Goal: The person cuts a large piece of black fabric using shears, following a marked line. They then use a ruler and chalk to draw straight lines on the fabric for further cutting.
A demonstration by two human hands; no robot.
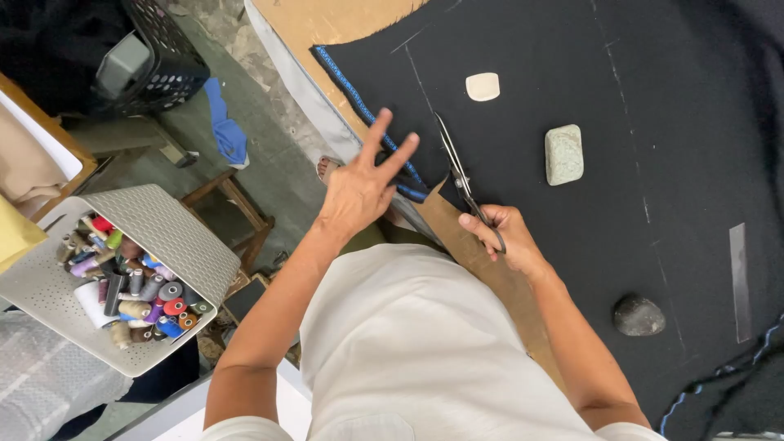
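My right hand [500, 231] grips the handles of metal scissors [457, 167], whose blades are parted over the near edge of a large black cloth [572, 245] marked with chalk lines. My left hand [366, 184] hovers with fingers spread at the cloth's edge, by its blue-stitched selvedge [359, 102], holding nothing. The cloth lies on a brown table top [327, 20].
On the cloth rest a pale chalk block [483, 86], a speckled grey stone [564, 154], a dark stone [639, 316] and a clear ruler [739, 282]. To the left stands a grey basket [171, 237] of thread spools, a wooden stool [237, 208] and a black crate [159, 49].
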